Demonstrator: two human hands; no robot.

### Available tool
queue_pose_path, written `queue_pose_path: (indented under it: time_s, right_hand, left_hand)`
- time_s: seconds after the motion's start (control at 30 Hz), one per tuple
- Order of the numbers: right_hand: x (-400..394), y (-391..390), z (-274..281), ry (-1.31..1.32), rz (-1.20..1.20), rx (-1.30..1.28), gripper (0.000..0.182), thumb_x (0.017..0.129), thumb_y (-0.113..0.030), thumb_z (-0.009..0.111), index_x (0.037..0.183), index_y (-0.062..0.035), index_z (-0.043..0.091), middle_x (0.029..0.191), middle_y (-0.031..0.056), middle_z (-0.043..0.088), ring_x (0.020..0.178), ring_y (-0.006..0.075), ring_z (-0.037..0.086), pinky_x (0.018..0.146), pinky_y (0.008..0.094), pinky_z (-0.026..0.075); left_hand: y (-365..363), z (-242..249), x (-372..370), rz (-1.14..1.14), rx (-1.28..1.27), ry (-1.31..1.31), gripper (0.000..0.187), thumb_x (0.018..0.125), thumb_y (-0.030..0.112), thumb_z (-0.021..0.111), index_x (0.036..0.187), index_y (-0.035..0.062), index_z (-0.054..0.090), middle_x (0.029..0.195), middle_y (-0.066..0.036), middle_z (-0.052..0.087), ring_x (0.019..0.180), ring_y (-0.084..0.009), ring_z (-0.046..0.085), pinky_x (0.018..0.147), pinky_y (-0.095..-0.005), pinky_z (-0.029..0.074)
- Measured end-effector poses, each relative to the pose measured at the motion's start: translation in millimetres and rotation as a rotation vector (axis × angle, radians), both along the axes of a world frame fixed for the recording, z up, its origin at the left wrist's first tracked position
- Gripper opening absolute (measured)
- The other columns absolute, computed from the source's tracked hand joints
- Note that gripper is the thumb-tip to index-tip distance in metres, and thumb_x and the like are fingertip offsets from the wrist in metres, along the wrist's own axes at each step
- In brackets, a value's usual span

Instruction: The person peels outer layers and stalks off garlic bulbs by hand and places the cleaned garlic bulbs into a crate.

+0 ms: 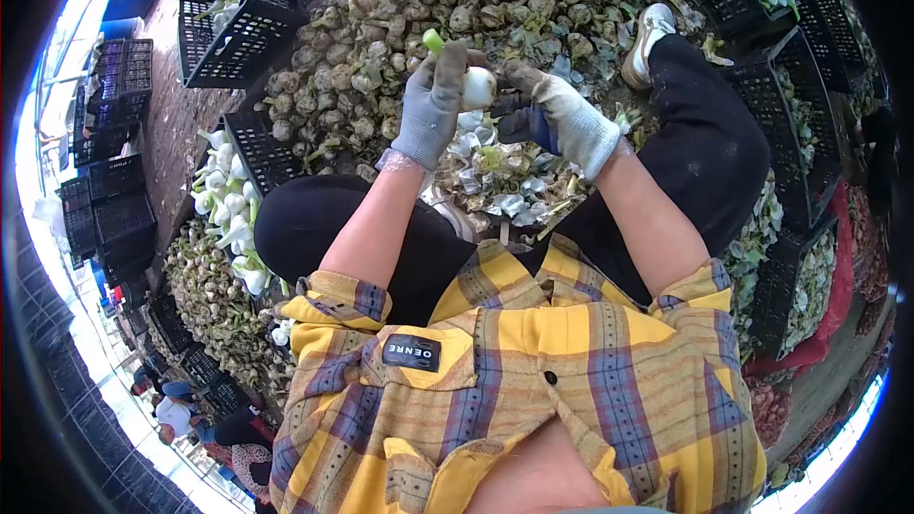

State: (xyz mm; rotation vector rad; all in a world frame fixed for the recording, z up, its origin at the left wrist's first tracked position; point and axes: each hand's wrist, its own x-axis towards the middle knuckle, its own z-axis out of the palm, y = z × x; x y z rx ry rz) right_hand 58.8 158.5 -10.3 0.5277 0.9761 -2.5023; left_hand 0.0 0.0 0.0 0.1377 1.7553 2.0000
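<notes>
White bulb sits clenched in the left hand — green stalk pointing up-left — while the right hand, closed on a blade handle, lies just right of it.

**An open-air produce sorting yard**

This is looking like an outdoor packing and cleaning yard for a bulb vegetable harvest. A big heap of muddy, untrimmed bulbs is filling the top centre of the frame, lying straight on the ground. Black plastic crates are standing all around, at upper left, along the left edge and down the right side, some holding cleaned white bulbs. Trimmed leaves and peelings are piling up at centre. At lower left, other people are sitting among more crates, with daylight showing along the left edge.
</notes>
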Motion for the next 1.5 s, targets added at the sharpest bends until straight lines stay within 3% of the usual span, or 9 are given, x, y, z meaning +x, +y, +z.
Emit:
queue_pose_path:
  time_s: [0.3, 0.47, 0.6, 0.9, 1.0, 1.23, 1.33, 1.43, 1.5]
  right_hand:
    - [6, 0, 9, 0.035, -0.001, 0.116, 0.032, 0.084, -0.019, 0.063, 0.104, 0.0048, 0.056, 0.090, 0.0118, 0.064, 0.071, 0.0180, 0.064, 0.064, 0.0287, 0.054]
    - [6, 2, 5, 0.055, -0.014, 0.112, 0.031, 0.085, -0.016, 0.062, 0.106, 0.0056, 0.056, 0.091, 0.0124, 0.064, 0.074, 0.0184, 0.064, 0.066, 0.0291, 0.054]
    - [5, 2, 2, 0.095, -0.012, 0.270, 0.029, 0.085, -0.014, 0.062, 0.105, 0.0059, 0.056, 0.090, 0.0129, 0.064, 0.075, 0.0174, 0.065, 0.065, 0.0282, 0.054]
    - [9, 2, 9, 0.009, -0.004, 0.235, 0.025, 0.084, -0.011, 0.063, 0.102, 0.0053, 0.059, 0.089, 0.0114, 0.065, 0.075, 0.0157, 0.064, 0.067, 0.0259, 0.052]
    - [7, -2, 4, 0.071, 0.017, 0.427, 0.023, 0.084, -0.010, 0.062, 0.101, 0.0049, 0.059, 0.088, 0.0120, 0.064, 0.075, 0.0171, 0.064, 0.067, 0.0270, 0.053]
    - [11, 1, 7, 0.034, -0.018, 0.058, 0.024, 0.087, -0.009, 0.056, 0.109, 0.0009, 0.057, 0.092, 0.0075, 0.064, 0.073, 0.0145, 0.064, 0.067, 0.0256, 0.052]
    - [5, 2, -4, 0.062, 0.041, -0.251, 0.027, 0.088, -0.019, 0.058, 0.108, -0.0011, 0.058, 0.091, 0.0054, 0.064, 0.073, 0.0128, 0.063, 0.066, 0.0251, 0.052]
    - [5, -11, -3, 0.109, -0.051, 0.305, 0.027, 0.086, -0.019, 0.060, 0.105, -0.0003, 0.059, 0.090, 0.0064, 0.064, 0.073, 0.0128, 0.063, 0.065, 0.0250, 0.052]
    - [11, -6, 8, 0.005, -0.040, 0.188, 0.024, 0.086, -0.018, 0.061, 0.101, 0.0012, 0.060, 0.089, 0.0088, 0.064, 0.074, 0.0136, 0.063, 0.067, 0.0254, 0.052]
  left_hand:
    - [4, -6, 2, -0.068, -0.066, -0.003, 0.054, 0.086, 0.055, 0.049, 0.097, 0.0025, 0.060, 0.082, -0.002, 0.060, 0.071, -0.0090, 0.058, 0.063, -0.0233, 0.050]
    - [4, 0, 2, -0.088, -0.094, -0.010, 0.056, 0.088, 0.055, 0.046, 0.097, 0.0023, 0.060, 0.084, -0.002, 0.060, 0.073, -0.0092, 0.058, 0.065, -0.0236, 0.050]
    - [4, -4, 5, -0.043, -0.092, 0.006, 0.053, 0.087, 0.053, 0.049, 0.098, 0.0025, 0.059, 0.083, -0.002, 0.059, 0.073, -0.0082, 0.057, 0.064, -0.0231, 0.049]
    - [8, -17, 7, 0.048, -0.137, 0.150, 0.048, 0.085, 0.045, 0.059, 0.104, 0.0008, 0.060, 0.087, -0.002, 0.062, 0.076, -0.0072, 0.055, 0.068, -0.0217, 0.045]
    - [10, -15, 10, 0.070, -0.211, 0.117, 0.051, 0.086, 0.047, 0.055, 0.107, 0.0007, 0.057, 0.089, -0.004, 0.061, 0.074, -0.0087, 0.058, 0.062, -0.0234, 0.049]
    - [10, -15, 6, 0.150, -0.035, -0.116, 0.048, 0.090, 0.049, 0.047, 0.103, 0.0030, 0.055, 0.087, -0.003, 0.059, 0.072, -0.0092, 0.057, 0.063, -0.0236, 0.049]
    - [12, -22, 8, 0.100, -0.087, 0.070, 0.047, 0.090, 0.048, 0.047, 0.102, 0.0037, 0.055, 0.087, -0.002, 0.057, 0.071, -0.0084, 0.056, 0.063, -0.0233, 0.049]
    - [15, -19, 10, 0.141, -0.101, 0.098, 0.047, 0.090, 0.049, 0.047, 0.101, 0.0039, 0.056, 0.084, -0.001, 0.057, 0.068, -0.0085, 0.055, 0.062, -0.0234, 0.048]
    - [11, -19, 9, 0.100, -0.117, 0.049, 0.047, 0.090, 0.049, 0.048, 0.099, 0.0040, 0.056, 0.084, -0.001, 0.057, 0.067, -0.0087, 0.055, 0.061, -0.0231, 0.048]
